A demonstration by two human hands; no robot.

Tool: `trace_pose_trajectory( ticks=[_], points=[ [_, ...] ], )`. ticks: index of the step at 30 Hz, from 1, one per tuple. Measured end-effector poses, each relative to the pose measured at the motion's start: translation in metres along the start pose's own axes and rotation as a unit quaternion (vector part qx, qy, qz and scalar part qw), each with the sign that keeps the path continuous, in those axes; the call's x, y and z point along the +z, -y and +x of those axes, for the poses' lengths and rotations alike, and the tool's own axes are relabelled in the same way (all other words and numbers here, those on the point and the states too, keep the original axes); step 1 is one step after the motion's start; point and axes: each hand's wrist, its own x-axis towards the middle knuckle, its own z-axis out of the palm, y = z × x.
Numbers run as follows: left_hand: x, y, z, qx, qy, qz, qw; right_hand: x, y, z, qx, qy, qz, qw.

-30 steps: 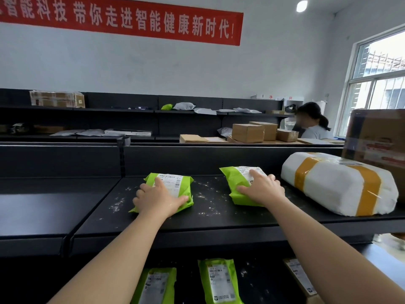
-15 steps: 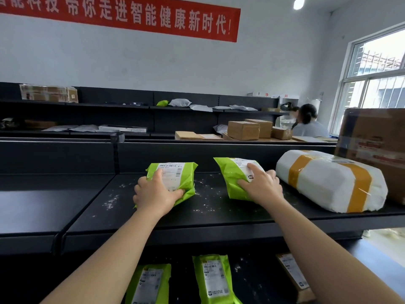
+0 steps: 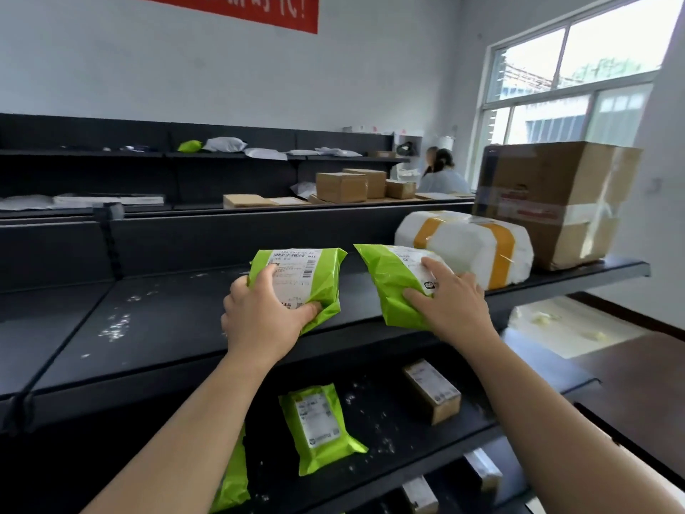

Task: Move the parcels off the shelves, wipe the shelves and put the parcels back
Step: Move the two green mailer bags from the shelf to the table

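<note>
two parcels (image 3: 307, 276) side by side above top shelf (image 3: 166, 328), wrapped bundle (image 3: 467, 246) right

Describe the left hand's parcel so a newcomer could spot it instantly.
Find the large brown cardboard box at the top black shelf's right end. Leftward come a white parcel with yellow tape, then a lime-green plastic bag. Yours is the second green bag, leftmost, its barcodes plainly visible.

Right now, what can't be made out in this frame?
Head view only:
Left green parcel: label print too small; left hand covers its corner.
Right green parcel: right hand hides its near edge, so grip or mere press is unclear.
Leftmost lower-shelf green parcel: mostly behind the left forearm.
Red banner: cut off by the top edge.
</note>
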Motion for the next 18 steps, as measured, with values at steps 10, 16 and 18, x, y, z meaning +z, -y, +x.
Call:
trace_pose_trajectory(
  ticks=[10, 16, 18],
  points=[
    [0.049, -0.063, -0.06, 0.088, 0.059, -0.029, 0.994, -0.067, -0.098, -0.062, 0.111, -0.065, -0.026, 0.991],
    [0.093, -0.117, -0.101, 0.146, 0.117, -0.056, 0.981, -0.11, -0.168, -0.092, 0.187, -0.099, -0.042, 0.976],
    [0.109, -0.139, -0.116, 0.158, 0.137, -0.062, 0.976, -0.125, -0.195, -0.102, 0.209, -0.106, -0.046, 0.971]
  ],
)
